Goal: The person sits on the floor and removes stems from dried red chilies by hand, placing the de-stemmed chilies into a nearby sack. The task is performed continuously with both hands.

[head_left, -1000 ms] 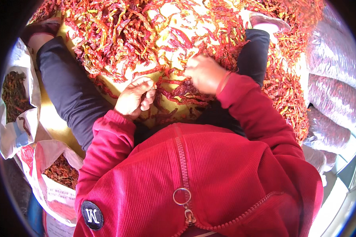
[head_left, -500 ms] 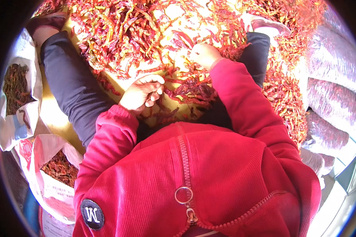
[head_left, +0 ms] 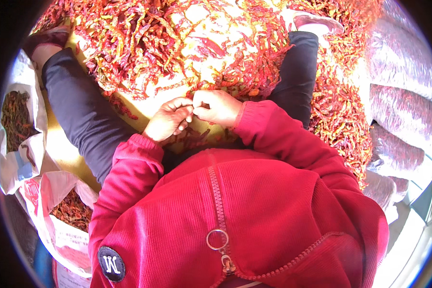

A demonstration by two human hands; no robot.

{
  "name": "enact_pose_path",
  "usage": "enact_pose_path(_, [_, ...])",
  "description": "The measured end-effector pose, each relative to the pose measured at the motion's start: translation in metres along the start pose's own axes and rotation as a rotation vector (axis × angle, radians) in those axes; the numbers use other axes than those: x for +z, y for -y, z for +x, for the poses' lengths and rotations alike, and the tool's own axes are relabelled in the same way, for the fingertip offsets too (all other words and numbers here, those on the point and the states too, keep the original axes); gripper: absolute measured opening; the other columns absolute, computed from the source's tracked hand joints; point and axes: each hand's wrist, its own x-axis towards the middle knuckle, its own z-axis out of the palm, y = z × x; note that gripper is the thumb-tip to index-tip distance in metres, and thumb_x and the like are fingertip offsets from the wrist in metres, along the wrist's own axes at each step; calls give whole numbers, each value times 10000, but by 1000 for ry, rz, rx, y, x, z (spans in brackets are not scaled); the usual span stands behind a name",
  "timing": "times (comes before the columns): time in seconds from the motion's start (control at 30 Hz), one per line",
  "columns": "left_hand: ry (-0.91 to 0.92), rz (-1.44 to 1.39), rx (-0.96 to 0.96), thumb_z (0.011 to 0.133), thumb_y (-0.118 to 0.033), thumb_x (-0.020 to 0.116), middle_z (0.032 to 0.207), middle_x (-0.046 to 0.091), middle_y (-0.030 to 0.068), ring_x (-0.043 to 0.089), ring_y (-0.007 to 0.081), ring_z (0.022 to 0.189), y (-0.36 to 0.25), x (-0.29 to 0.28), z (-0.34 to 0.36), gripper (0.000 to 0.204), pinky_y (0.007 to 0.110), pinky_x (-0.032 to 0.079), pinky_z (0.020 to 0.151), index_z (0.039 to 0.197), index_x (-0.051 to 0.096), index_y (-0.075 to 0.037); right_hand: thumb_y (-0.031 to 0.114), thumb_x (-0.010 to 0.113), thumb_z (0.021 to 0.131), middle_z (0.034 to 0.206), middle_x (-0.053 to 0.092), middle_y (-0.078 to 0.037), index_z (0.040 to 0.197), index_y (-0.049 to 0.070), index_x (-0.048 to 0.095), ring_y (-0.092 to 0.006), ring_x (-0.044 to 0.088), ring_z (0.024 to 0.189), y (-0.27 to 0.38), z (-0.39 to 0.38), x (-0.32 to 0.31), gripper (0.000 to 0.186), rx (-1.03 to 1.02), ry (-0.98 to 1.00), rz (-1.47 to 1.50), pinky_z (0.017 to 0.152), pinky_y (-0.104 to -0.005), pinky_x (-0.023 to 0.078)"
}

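Observation:
My left hand (head_left: 167, 118) and my right hand (head_left: 219, 106) meet fingertip to fingertip above the yellow ground cover between my legs. On the left, thumb and forefinger are pinched, with the other fingers curled under. My right hand is closed in a pinch too, its knuckles facing up. Whatever lies between the fingertips is too small to make out. Dried red chillies (head_left: 144, 45) are heaped just beyond my hands, some of them washed out by bright sun. More loose chillies lie in shade below my hands, partly hidden by them.
At my left stand an open white sack (head_left: 72, 240) with reddish dried chillies and another sack (head_left: 37, 115) of browner, stringy matter. Chillies (head_left: 338, 110) spread along my right leg. Filled clear plastic bags (head_left: 404, 110) are stacked at the far right.
My right hand has come back toward me and to the left, from the chillies to my left hand. The left hand stays nearly in place, still pinched.

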Motion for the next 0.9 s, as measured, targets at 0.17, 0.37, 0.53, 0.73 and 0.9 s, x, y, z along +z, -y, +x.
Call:
enact_pose_path(0.17, [-69,51,14,824,-127,446,572,458,-33,355,29,413,-6,1,4,101,150,234,344,828,531,-74,96,527,714,634,504,-54,742,38,486,-116,493,600,-3,1,-9,76,46,-3,110,554,-259,403])
enact_pose_path(0.37, [-191,201,60,816,-110,437,567,451,-38,330,28,400,-1,1,9,116,156,246,371,853,537,-65,61,530,729,678,460,-6,762,22,465,-81,456,614,-27,-7,-11,83,6,-121,227,569,-250,391])
enact_pose_path(0.53, [-61,207,43,818,-102,439,597,453,-33,330,28,408,6,-3,3,168,150,269,379,957,526,-68,13,532,730,684,461,-14,778,35,462,-80,476,573,-11,-13,-16,88,160,-207,564,487,-206,404])
enact_pose_path(0.73, [55,-51,147,833,-126,444,610,466,-14,344,34,421,5,8,-9,146,153,269,350,932,533,-68,46,547,711,677,446,-13,799,31,445,-76,454,611,-3,-12,8,135,-19,-65,443,550,-219,393])
enact_pose_path(0.9, [-17,-93,151,832,-91,419,624,477,-4,373,42,434,-1,0,-13,111,148,282,343,865,521,-62,76,555,717,747,438,-3,840,33,453,-77,431,685,4,8,-5,165,-15,22,200,624,-222,384])
